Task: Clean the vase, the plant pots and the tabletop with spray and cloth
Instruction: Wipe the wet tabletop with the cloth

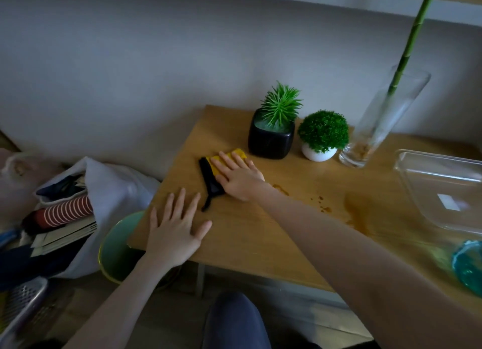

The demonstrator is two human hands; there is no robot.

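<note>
My right hand [238,177] lies flat with straight fingers on a yellow cloth [236,154] that has a black edge and strap, pressing it onto the wooden tabletop [260,231] near the far left corner. My left hand [174,231] rests flat and spread on the tabletop's left front edge. Just beyond the cloth stands a black square pot [271,142] with a spiky green plant. A white round pot [318,154] with a bushy plant sits to its right. A tall clear glass vase [375,129] with a green stalk stands further right. Wet brown stains [352,210] mark the tabletop.
A clear glass dish [440,192] sits at the table's right. A blue-green bottle [469,265] shows at the right edge. Left of the table, on the floor, are a green bin [117,247], a white bag [109,189] of items and a grey basket [23,307].
</note>
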